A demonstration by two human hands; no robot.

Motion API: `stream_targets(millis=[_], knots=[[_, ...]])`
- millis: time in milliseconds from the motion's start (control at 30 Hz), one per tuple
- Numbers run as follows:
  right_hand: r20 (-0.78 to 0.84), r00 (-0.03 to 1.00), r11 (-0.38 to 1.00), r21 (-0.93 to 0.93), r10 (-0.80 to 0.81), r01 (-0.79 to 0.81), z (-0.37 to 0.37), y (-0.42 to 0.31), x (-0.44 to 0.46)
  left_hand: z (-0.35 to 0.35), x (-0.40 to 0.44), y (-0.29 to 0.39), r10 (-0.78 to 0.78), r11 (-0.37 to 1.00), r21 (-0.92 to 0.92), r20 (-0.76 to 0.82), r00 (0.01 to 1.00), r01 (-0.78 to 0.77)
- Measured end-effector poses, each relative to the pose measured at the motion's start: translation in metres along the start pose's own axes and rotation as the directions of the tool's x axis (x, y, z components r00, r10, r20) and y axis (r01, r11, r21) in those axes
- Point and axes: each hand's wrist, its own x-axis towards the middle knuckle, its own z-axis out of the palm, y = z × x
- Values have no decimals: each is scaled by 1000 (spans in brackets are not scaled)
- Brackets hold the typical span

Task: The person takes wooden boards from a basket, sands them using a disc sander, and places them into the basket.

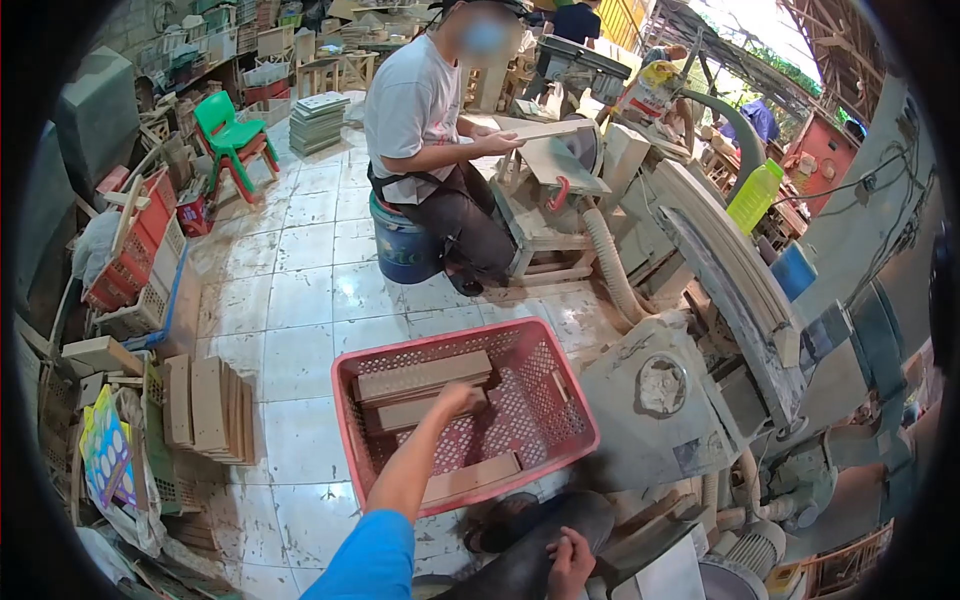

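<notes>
Wooden boards (222, 408) stand packed together on dusty white tiles at left, apart from a red plastic crate (346, 440) set before the person. Inside the crate, the far board (420, 378) lies near the back wall, the middle board (400, 414) just in front of it, and the near board (480, 477) along the front. The work appears to be handling the middle board; from where I stand, it calls for a full grip at its end, thumb opposed to fingers, and a level hold that spares its corners from the far board and the crate wall.

The left arm reaches forward from a blue sleeve (368, 556), elbow almost straight, forearm slanting down over the crate. The left hand (460, 399) is at the middle board's right end, its fingers seemingly curled; blur leaves me unable to tell how far they part or whether they grip. Farther right, the right hand (570, 562) hangs by a dark-clad thigh (540, 545), fingers loosely bent, nothing visible in them.
</notes>
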Motion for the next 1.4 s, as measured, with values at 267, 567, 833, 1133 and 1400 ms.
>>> stream_targets(millis=[267,567,833,1133,1400], knots=[[-13,837,768,-405,-547,496,18,10,9,-70,-2,-235,-720,479,-810,-143,679,338],[-78,914,881,-311,-397,356,26,17,6,-78,61,-204,-650,249,-960,-70,757,125],[-85,919,894,-281,-385,349,24,26,11,-96,79,-142,-788,-20,-999,-11,616,-44],[-96,899,872,-308,-426,380,28,18,14,-82,95,-198,-864,94,-996,-78,497,7],[-24,892,832,-373,-452,412,24,2,10,-51,6,-205,-647,115,-993,-97,756,-29]])
